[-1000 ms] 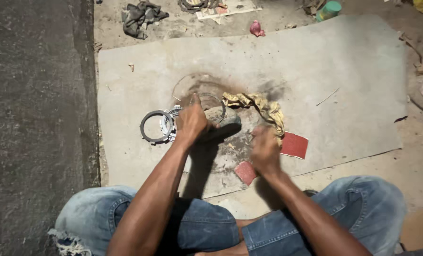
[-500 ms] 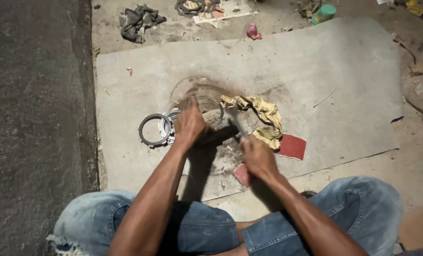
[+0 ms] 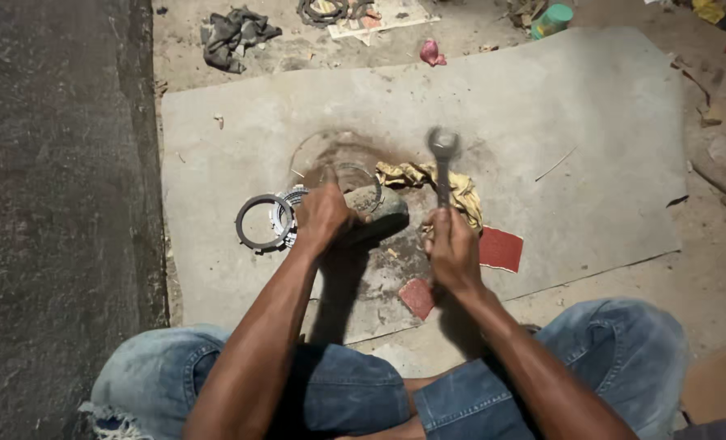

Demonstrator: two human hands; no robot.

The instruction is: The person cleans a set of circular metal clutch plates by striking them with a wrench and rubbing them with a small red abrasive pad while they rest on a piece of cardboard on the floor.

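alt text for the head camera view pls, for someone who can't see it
Seated over a grey slab, a person's right hand holds a wrench raised upright while the left hand presses on a rounded grey lump. Metal rings, a yellow rag and red sandpaper pieces lie around.

Wrench [image 3: 443,167] head is blurring; its jaw shape is not resolving. Right hand [image 3: 452,248] is covering the wrench's lower shaft. Left hand [image 3: 322,216] is hiding part of the grey lump [image 3: 379,213]. Knees are running off the frame's bottom edge.
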